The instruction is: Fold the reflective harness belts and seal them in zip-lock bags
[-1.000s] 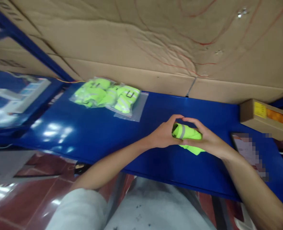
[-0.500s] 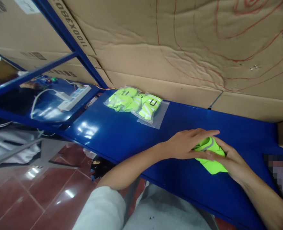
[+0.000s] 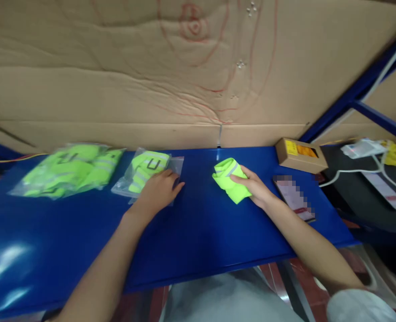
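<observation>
A folded neon-yellow garment (image 3: 233, 179) with a grey reflective band is gripped between the thumb and fingers of my right hand (image 3: 256, 188), over the blue table (image 3: 191, 232). My left hand (image 3: 159, 190) lies on the near right part of a clear bag with a folded neon garment (image 3: 147, 167); its thumb is spread from the fingers, and the fingertips rest at the bag's right side. Further left lie more bagged neon garments (image 3: 73, 167), bunched together.
A phone-like object (image 3: 293, 197), partly pixelated, lies right of my right hand. Behind it stands a small cardboard box (image 3: 300, 154). Cardboard (image 3: 134, 89) walls the back edge. Past the blue frame (image 3: 382, 118) at right are a white cable and yellow items.
The view has turned right. My left hand has left the folded garment and moved to the bagged one on the left. My right hand keeps the folded garment.
</observation>
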Motion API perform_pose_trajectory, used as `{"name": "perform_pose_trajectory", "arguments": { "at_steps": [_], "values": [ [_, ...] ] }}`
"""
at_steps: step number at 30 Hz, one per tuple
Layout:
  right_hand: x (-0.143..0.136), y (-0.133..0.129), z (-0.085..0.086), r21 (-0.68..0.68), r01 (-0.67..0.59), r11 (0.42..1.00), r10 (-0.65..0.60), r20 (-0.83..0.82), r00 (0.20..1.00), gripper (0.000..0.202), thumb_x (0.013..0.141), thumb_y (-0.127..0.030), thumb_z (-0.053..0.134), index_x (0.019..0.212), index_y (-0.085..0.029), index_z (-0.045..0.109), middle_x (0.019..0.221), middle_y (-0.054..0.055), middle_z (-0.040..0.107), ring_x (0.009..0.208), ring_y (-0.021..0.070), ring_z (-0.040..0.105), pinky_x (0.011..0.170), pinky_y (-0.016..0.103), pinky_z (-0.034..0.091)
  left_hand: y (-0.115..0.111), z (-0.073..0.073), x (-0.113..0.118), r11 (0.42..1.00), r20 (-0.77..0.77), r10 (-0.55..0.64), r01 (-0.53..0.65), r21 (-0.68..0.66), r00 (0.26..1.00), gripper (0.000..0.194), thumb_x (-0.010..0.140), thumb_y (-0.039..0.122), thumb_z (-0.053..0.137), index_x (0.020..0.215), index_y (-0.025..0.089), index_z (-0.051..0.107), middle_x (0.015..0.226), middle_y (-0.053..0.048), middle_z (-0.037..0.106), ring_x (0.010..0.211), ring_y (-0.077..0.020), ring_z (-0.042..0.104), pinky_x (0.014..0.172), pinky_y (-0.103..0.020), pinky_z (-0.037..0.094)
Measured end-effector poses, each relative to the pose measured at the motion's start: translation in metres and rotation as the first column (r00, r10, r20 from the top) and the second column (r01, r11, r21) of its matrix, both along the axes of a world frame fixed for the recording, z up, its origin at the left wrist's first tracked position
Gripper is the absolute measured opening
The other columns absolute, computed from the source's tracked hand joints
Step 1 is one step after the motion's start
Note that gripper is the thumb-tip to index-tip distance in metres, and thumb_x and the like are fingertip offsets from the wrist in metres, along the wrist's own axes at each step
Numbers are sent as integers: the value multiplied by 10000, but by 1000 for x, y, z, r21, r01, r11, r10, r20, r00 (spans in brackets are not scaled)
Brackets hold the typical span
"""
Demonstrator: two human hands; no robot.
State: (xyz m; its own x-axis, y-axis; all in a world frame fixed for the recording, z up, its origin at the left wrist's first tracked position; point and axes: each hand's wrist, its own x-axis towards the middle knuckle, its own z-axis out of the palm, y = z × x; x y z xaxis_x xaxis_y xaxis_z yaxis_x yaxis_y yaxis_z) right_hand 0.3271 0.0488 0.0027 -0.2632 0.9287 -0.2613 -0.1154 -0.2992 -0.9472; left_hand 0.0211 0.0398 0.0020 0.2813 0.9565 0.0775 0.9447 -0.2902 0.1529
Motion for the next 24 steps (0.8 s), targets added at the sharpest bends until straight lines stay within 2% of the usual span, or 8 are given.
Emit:
{"name": "perform_pose_trajectory", "arguments": {
  "at_steps": [3,5,10,13,16,19,22,24],
  "values": [
    [8,8,-1,9,46,999,-46,-9,999,621,705,-459,875,1239,-229,658,1218,93,755,1039,283,747,926,409,590,-1,-1,9,986,106,-162,166,-23,981,418,1024,450,409,1069,201,741,1092,-102,722,1032,-266,679,996,-397,506],
    [13,12,-4,6,69,998,-69,-14,997,609,710,-457,871,1231,-225,658,1228,97,751,1037,279,748,926,402,589,-1,1,9,989,105,-150,149,16,983,424,1036,448,375,1113,224,727,1148,-89,712,1074,-255,666,1012,-391,494],
    [16,12,-8,-15,64,998,-64,-23,998,587,717,-428,879,1227,-232,663,1228,88,752,1032,279,746,916,393,582,-4,9,-2,953,-187,285,-256,162,940,462,1026,425,367,1311,183,638,1279,-179,619,1144,-366,607,944,-489,477],
    [12,9,-7,-28,34,999,-35,-15,999,579,718,-420,884,1226,-238,674,1213,81,758,1024,281,744,910,403,578,-7,6,1,933,-200,359,-344,108,911,519,1016,487,403,1360,156,607,1361,-213,556,1171,-387,593,935,-488,484],
    [9,7,-5,-46,27,999,-27,12,1000,589,722,-417,885,1245,-245,677,1219,82,755,1049,291,735,916,416,576,-9,-5,11,959,-139,282,-278,52,949,599,1015,551,413,1456,164,533,1483,-231,479,1304,-413,526,1017,-539,457],
    [8,7,-3,-61,37,997,-36,9,999,568,719,-400,893,1225,-243,687,1212,79,758,1056,292,734,922,414,575,-12,-11,20,999,-20,40,-40,-36,999,574,1001,526,483,1482,214,505,1566,-177,436,1411,-375,457,1122,-550,394],
    [9,9,-3,-65,66,996,-66,4,998,544,711,-377,899,1194,-235,695,1205,75,761,1036,279,740,923,401,572,-18,-6,31,977,139,-189,200,-70,972,344,981,394,537,1273,257,657,1500,-89,529,1354,-287,530,1170,-489,362],
    [10,9,-3,-58,73,996,-73,4,997,542,716,-371,897,1198,-229,693,1209,76,760,1010,267,744,913,389,572,-25,0,41,983,176,-185,186,12,967,246,982,355,518,1061,221,709,1346,-83,628,1223,-256,611,1126,-456,395]
  ]
}}
